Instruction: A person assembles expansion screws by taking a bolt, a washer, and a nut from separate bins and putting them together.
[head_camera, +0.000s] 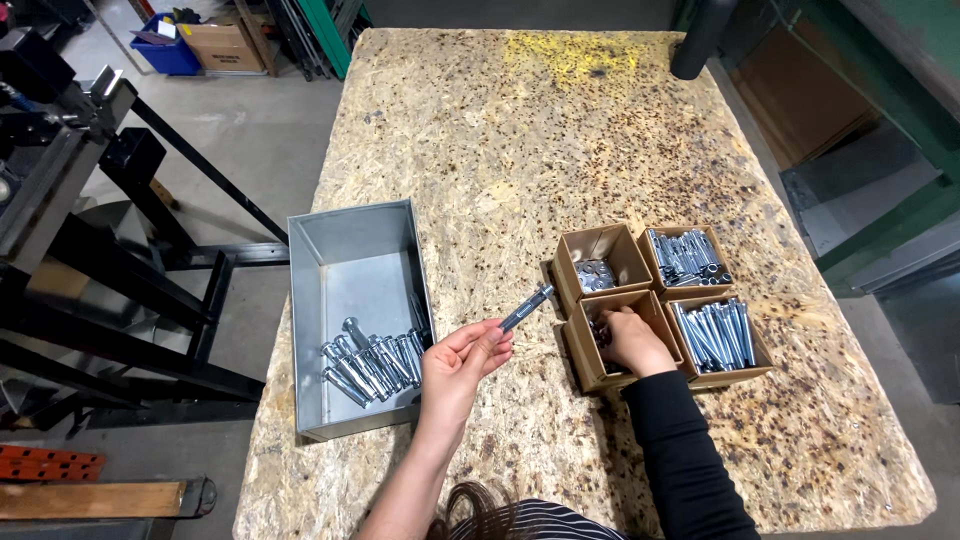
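Note:
My left hand (462, 364) pinches one end of a long silver bolt (527, 308), which points up and right above the chipboard table (520, 130). My right hand (632, 342), in a black sleeve, reaches into the near left cardboard box (578, 352); what its fingers hold is hidden. Three more small cardboard boxes adjoin it: one with washers or nuts (597, 273), one with short metal parts (689, 258), one with long bolts (717, 335). Left of my hands a grey metal tray (350, 260) holds several assembled bolts (373, 364) at its near end.
A dark cylinder (699, 38) stands at the table's far right edge. Black metal frames (110, 200) stand on the concrete floor to the left, with a blue bin (165, 50) and a cardboard box (222, 45) beyond. Green metal structures (900, 120) run along the right.

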